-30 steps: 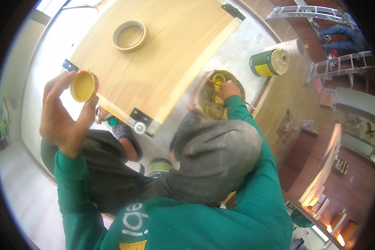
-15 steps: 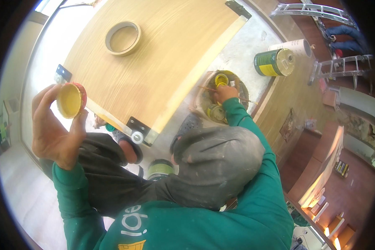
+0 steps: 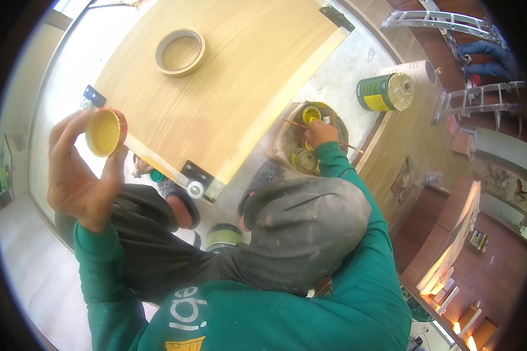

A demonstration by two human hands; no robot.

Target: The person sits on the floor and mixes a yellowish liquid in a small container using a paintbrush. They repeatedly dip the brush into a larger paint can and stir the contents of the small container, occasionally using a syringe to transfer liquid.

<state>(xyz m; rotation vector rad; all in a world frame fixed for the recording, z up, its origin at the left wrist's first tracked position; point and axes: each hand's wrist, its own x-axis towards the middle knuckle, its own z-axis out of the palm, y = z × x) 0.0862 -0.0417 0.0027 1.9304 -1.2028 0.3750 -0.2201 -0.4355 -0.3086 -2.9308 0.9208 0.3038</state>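
Note:
My left hand (image 3: 79,175) is raised at the left, its thumb and fingers pinching a small round lid (image 3: 105,133) by the edge. The lid has a red rim and a yellowish inside that faces me. At the right, my right hand (image 3: 321,134) reaches into a round bucket (image 3: 344,121) with its fingers closed. A bright yellow open can (image 3: 311,114) is right at its fingertips. A thin reddish stick (image 3: 295,124) lies across the bucket, passing by the hand. What the fingers grip is hidden. Another small can (image 3: 304,159) sits below the hand in the bucket.
A wooden panel (image 3: 228,76) with black corner brackets and a wheel stretches before me, a roll of tape (image 3: 165,65) lying on it. Beyond the bucket lies a green and yellow can (image 3: 373,95). Another can (image 3: 225,235) stands between my feet. Ladders (image 3: 439,20) and a person's legs (image 3: 489,58) are far right.
The panel and tape sit slightly farther right in view. My left hand with the lid appears a little higher and farther right. My right hand stays at the bucket, shifted only slightly.

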